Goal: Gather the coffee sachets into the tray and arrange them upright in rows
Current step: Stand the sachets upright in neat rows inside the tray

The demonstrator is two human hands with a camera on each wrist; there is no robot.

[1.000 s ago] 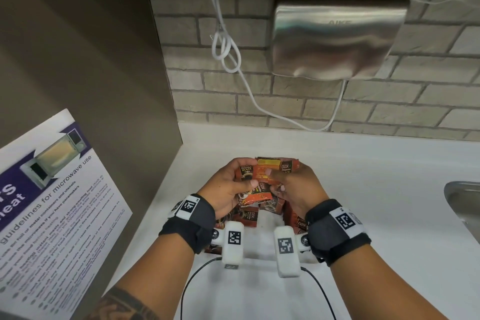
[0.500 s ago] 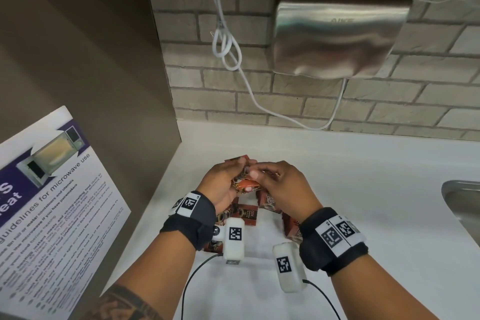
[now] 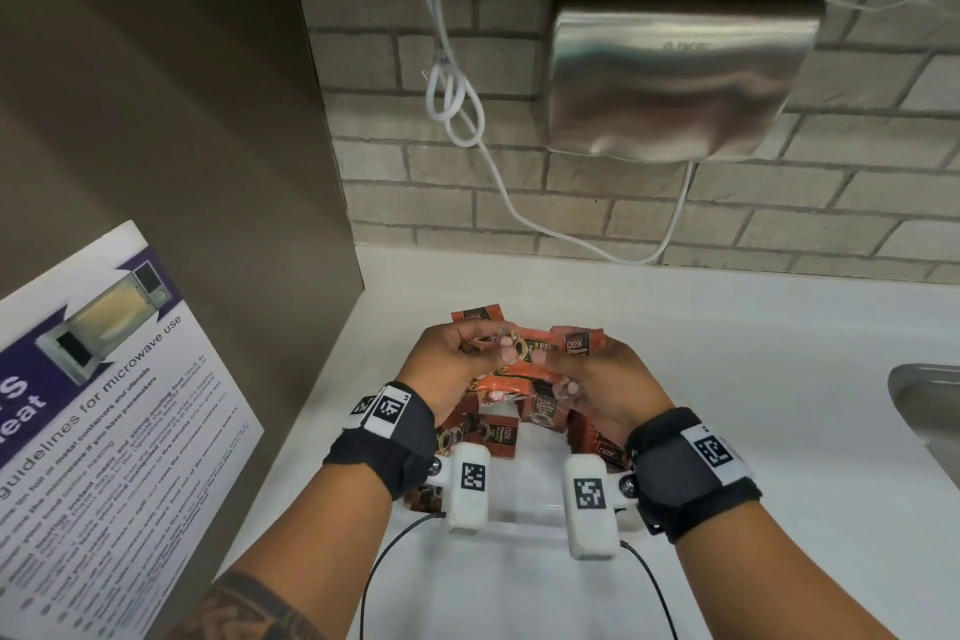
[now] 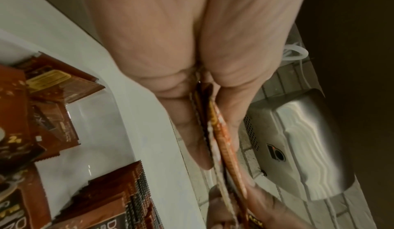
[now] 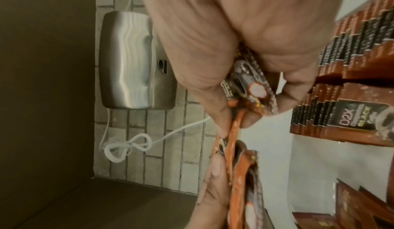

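From the head camera, the left hand [image 3: 447, 369] and right hand [image 3: 597, 379] meet above the white counter [image 3: 727, 379], fingers curled round a bunch of orange coffee sachets [image 3: 524, 369] — more sachets [image 3: 493, 437] stand below in a clear tray [image 3: 524, 520]. The left wrist view shows thumb and fingers [image 4: 192, 131] pinching sachet edges. The right wrist view shows the same grip, with a steel hand dryer [image 5: 132, 60] on the brick wall behind.

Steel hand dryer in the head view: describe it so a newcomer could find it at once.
Start at the brick wall behind the white counter. High on it, right of the looped white cable, hangs the hand dryer. It alone is a brushed-steel box.
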